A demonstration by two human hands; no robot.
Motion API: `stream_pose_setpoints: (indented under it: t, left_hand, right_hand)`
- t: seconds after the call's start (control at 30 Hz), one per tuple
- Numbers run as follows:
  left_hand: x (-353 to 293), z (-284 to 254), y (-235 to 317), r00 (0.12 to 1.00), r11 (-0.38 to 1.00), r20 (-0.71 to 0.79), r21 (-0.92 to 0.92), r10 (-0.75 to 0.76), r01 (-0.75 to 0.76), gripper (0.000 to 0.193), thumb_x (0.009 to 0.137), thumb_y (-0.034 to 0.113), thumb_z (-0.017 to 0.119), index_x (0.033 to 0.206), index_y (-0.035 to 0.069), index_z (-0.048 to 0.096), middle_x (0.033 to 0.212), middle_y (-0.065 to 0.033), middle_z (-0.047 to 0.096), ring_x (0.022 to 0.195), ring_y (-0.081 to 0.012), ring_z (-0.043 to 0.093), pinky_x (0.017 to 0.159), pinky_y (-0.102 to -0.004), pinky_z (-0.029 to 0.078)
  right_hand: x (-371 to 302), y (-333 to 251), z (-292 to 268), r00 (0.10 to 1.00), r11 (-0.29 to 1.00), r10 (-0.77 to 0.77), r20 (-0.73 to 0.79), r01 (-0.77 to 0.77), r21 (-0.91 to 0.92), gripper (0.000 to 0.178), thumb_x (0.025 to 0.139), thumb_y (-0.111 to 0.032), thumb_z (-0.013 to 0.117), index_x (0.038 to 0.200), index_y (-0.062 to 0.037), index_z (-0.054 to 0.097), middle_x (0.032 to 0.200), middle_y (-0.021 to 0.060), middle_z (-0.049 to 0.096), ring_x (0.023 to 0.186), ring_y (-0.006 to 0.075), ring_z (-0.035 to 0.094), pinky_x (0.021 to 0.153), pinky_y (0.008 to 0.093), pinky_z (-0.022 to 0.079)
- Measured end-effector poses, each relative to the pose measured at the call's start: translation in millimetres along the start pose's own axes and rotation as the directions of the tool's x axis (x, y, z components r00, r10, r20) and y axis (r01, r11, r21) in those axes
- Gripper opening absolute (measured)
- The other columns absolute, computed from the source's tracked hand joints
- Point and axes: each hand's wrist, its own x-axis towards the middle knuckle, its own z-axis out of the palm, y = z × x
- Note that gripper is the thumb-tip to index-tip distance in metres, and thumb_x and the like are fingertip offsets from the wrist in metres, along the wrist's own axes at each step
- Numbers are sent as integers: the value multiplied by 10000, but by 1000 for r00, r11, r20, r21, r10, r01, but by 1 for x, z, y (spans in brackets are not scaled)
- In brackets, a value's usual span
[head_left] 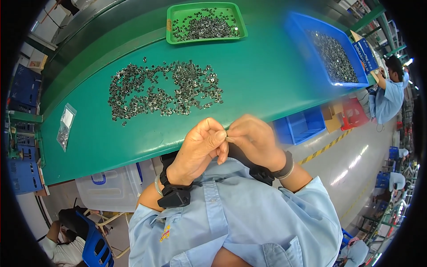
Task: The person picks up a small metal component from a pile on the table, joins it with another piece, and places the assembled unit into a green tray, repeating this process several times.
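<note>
My left hand (203, 144) and my right hand (254, 139) meet just in front of the near edge of the green table. Thumb and fingers of both are pinched together at one spot, around something too small to make out. My right hand is slightly blurred. Beyond them, a spread of small dark and silvery metal parts (187, 84) lies loose on the table top (258, 80). A green tray (207, 41) at the far side holds more of these small parts. On the right, a blue bin (307, 53) contains a large heap of similar pieces.
A clear plastic bag (66, 124) with small parts lies on the table's left end. Under the edge stand a clear lidded box (106, 187) and a blue crate (304, 127). A red stool (354, 113) and a seated co-worker (389, 98) are at the right.
</note>
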Motion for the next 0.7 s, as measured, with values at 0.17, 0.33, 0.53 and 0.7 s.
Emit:
stream_pose_setpoints:
  t: [0.17,0.33,0.53,0.7]
  left_hand:
    - [-1,0,9,998,998,-66,68,11,-7,177,955,214,517,1001,47,486,755,-60,569,575,-155,555,507,-273,448]
    - [6,-8,19,969,980,-172,123,177,-157,170,965,185,490,1047,36,485,799,-82,574,592,-144,558,516,-264,455]
    - [5,-19,24,972,976,-126,123,196,-181,166,971,172,472,1069,39,481,802,-95,572,591,-148,556,522,-271,460]
    - [3,-27,29,993,991,-61,-71,106,-110,156,965,150,479,1077,41,479,799,-102,573,594,-158,555,539,-288,468]
  right_hand:
    - [15,7,-6,994,999,21,106,-19,-26,139,774,4,686,870,-38,596,810,81,618,742,211,608,633,301,481]
    - [86,35,-37,953,941,291,86,-269,-204,90,854,-98,638,910,-30,620,871,50,634,819,148,596,742,271,476]
    - [182,79,-44,990,973,98,-97,-116,-201,103,828,-104,649,882,-17,635,837,85,654,766,173,630,696,289,502]
    - [159,78,-42,951,862,263,166,-154,-483,163,823,-189,661,859,-34,626,812,84,635,746,207,617,675,321,487]
